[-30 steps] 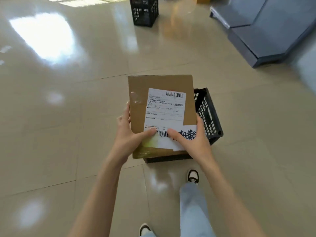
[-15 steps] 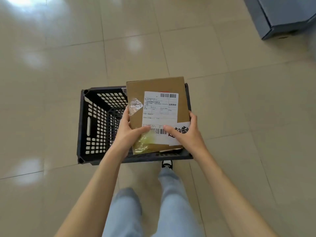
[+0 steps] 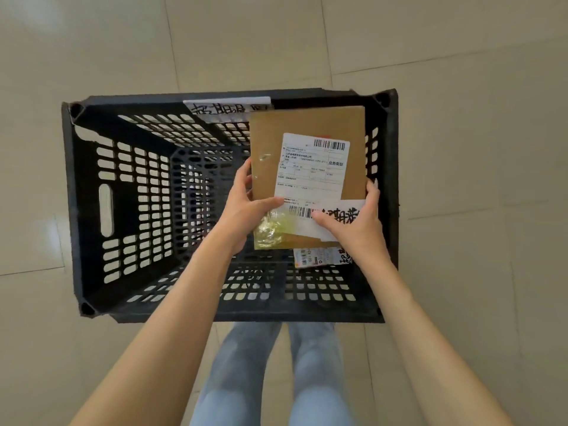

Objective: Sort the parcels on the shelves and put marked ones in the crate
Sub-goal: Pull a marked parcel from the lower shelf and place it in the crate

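Observation:
A flat brown cardboard parcel (image 3: 307,124) carries a white shipping label and a white slip with black handwritten characters. I hold it over the right half of a black perforated plastic crate (image 3: 92,192) that stands on the floor. My left hand (image 3: 242,207) grips the parcel's left edge, thumb on the label. The lower right corner is in my right hand (image 3: 350,229), thumb across the marked slip. Under the parcel, inside the crate, lies another labelled parcel (image 3: 319,256), mostly hidden. A white marked sheet (image 3: 227,110) leans at the crate's far wall.
Glossy beige floor tiles (image 3: 461,149) surround the crate on all sides. My legs in light blue jeans (image 3: 239,370) stand just behind the crate's near wall. The crate's left half shows only its mesh bottom.
I have stepped up to the crate and my view has tilted straight down. The parcel, held in both hands throughout, has come over the crate's right half and sits lower toward its opening.

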Demonstrator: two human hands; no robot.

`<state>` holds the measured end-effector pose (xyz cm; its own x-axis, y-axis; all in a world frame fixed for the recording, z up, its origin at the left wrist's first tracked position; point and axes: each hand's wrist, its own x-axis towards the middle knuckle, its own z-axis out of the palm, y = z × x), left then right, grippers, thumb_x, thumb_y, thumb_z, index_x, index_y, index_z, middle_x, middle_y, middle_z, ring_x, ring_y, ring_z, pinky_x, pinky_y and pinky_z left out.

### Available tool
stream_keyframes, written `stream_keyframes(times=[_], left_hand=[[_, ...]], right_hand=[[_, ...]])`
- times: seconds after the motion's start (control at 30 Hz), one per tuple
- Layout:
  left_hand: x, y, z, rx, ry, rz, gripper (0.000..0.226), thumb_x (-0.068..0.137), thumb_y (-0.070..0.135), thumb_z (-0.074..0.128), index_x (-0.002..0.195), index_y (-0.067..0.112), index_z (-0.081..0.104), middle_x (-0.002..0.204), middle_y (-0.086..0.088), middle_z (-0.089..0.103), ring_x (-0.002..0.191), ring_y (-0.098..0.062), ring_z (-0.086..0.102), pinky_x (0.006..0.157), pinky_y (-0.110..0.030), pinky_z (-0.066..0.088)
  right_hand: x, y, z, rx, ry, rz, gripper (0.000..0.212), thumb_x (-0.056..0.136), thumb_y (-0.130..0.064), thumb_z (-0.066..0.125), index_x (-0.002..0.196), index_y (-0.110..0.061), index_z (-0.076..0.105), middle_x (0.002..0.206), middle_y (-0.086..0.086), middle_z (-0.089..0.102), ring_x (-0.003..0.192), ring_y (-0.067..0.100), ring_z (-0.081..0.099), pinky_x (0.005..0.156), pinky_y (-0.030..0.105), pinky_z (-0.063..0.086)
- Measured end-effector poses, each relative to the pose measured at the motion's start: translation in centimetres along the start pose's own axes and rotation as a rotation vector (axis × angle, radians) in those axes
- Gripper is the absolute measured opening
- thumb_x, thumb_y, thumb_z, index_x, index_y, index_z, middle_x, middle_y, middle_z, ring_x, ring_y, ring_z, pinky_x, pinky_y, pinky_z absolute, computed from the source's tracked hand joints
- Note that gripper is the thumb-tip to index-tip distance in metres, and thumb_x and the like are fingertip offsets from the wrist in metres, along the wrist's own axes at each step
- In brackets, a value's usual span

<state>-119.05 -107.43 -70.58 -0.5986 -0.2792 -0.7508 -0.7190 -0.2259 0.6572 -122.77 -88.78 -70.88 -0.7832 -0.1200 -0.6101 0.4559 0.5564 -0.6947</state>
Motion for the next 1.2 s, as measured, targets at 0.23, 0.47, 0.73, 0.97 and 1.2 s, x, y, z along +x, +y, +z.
stream_keyframes(times=[0.23, 0.47, 0.73, 0.97, 1.2], left_hand=[[6.0, -4.2, 1.2, 0.022, -0.014, -0.029, 0.092, 0.077, -0.001, 0.069, 0.145, 0.03, 0.016, 0.109, 0.015, 0.051, 0.101, -0.008, 0.057, 0.078, -0.03, 0.054], [8.7, -7.1, 1.6, 0.082, -0.039, -0.044, 0.091, 0.081, 0.003, 0.068, 0.146, 0.036, 0.013, 0.135, 0.005, 0.044, 0.109, -0.009, 0.052, 0.09, -0.037, 0.052], [9.0, -7.8, 1.7, 0.176, -0.075, -0.049, 0.089, 0.085, 0.005, 0.063, 0.146, 0.037, 0.007, 0.142, 0.002, 0.042, 0.118, -0.011, 0.048, 0.099, -0.046, 0.046], [8.9, -7.0, 1.3, 0.301, -0.15, -0.087, 0.093, 0.088, 0.008, 0.06, 0.148, 0.034, -0.006, 0.146, -0.003, 0.039, 0.129, -0.022, 0.043, 0.101, -0.048, 0.043], [7.0, -5.4, 0.2, 0.47, -0.129, -0.037, 0.098, 0.085, 0.021, 0.065, 0.148, 0.022, -0.011, 0.157, -0.005, 0.014, 0.142, -0.025, 0.02, 0.113, -0.046, 0.026]], right_hand=[[5.1, 3.3, 2.5, -0.068, 0.064, 0.043, 0.104, 0.065, -0.029, 0.083, 0.144, -0.02, 0.017, 0.139, 0.001, 0.044, 0.127, 0.016, 0.041, 0.104, 0.032, 0.037], [7.7, 5.8, 4.2, -0.132, 0.065, 0.097, 0.105, 0.068, -0.023, 0.082, 0.147, -0.019, 0.013, 0.145, 0.002, 0.038, 0.134, 0.019, 0.036, 0.111, 0.04, 0.033], [8.6, 6.4, 5.0, -0.333, 0.062, 0.203, 0.114, 0.074, -0.035, 0.076, 0.15, -0.02, -0.008, 0.156, 0.007, 0.016, 0.142, 0.027, 0.02, 0.112, 0.047, 0.025], [8.2, 5.5, 5.2, -0.562, 0.022, 0.319, 0.113, 0.08, -0.046, 0.067, 0.147, -0.019, -0.019, 0.152, 0.017, 0.02, 0.132, 0.037, 0.036, 0.1, 0.049, 0.038], [5.9, 3.6, 6.1, -0.8, 0.154, 0.178, 0.094, 0.081, -0.043, 0.067, 0.149, -0.024, 0.004, 0.138, 0.02, 0.026, 0.118, 0.038, 0.041, 0.089, 0.046, 0.043]])
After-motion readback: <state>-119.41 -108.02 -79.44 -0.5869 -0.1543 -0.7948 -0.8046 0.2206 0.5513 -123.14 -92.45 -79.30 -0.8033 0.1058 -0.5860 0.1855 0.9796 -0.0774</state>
